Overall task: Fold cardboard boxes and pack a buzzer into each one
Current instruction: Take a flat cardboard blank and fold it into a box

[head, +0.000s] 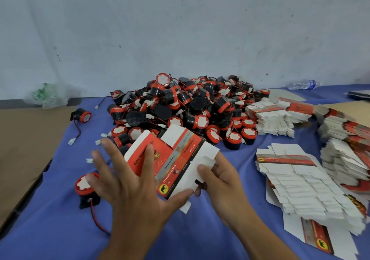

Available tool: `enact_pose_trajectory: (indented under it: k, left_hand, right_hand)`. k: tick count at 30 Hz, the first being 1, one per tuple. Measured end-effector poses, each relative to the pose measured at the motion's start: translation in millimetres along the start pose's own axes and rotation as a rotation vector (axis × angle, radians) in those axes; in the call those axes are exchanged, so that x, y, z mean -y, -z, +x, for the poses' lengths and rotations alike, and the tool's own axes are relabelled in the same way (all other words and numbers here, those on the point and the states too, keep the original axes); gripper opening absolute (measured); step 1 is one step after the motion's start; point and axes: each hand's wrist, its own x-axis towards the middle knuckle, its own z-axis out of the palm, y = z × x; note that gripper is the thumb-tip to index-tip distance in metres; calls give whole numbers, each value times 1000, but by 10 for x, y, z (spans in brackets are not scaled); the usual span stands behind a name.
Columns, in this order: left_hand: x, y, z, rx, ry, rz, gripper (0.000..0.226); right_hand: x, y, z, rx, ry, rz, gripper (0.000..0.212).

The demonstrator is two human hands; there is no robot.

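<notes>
Cardboard box (180, 155), half-opened, is braced by the left hand (130, 179), fingers flat and spread, while the right hand (220, 175) pinches its white end flap, apparently to fold it in.

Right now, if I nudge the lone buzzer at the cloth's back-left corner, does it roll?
Probably only slightly: the buzzer has a round body. Its black bracket and trailing wire would likely stop it. The wire looks floppy and may snag.
</notes>
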Motion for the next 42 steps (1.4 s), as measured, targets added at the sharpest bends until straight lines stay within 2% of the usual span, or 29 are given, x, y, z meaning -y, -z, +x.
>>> enact_pose_trajectory:
  k: [3, 6, 8, 11, 13, 15, 18, 20, 23, 27, 31, 37, 42]
  left_hand:
    - [-38, 46, -8, -53, -17, 37, 115]
    - [-5, 105, 33, -230, 45, -177, 96]
    - [62, 136, 77, -266, -12, -305, 87]
    - [30, 103, 43, -44, -155, -428, 83]
    - [-50, 46, -18, 133, -147, -488, 90]
    - [-64, 6, -62, 228, -95, -576, 98]
    - [24, 22, -24, 260, -94, -704, 101]
    - [61, 33, -5, 299, -83, -846, 98]
    - [68, 18, -9, 365, -101, -1008, 87]
    - [58, -22, -15, 426, -139, -1145, 86]
    - [94, -72, -20, 437, -141, -1143, 85]
    - [124, -80, -9, 496, 18, -1092, 104]
    - [117, -130, -78, 434, -69, -1065, 106]
  right_hand:
    - [46, -34, -24, -20, 42, -47, 30]
    - [61, -18, -28, -112, 61, -125, 30]
    - [59, 9, -21, -147, 42, -130, 30]
    - [81, -50, -39, -86, 20, -30, 31]
    - [83, -102, -68, 23, 26, 73, 29]
    - [79, -122, -97, 131, 56, 69, 26]
    - [89, -102, -134, 243, 101, 4, 31]
    - [97, -88, -148, 311, 85, -75, 41]
    - [89, -42, -128, 353, 29, -170, 55]
    - [101, -20, -96, 364, -35, -133, 61]
    - [110, 6, -78, 427, -54, -133, 66]
    - [93, -28, -80, 388, -46, -209, 68]
    - [68, -14, -89, 412, -42, -353, 61]
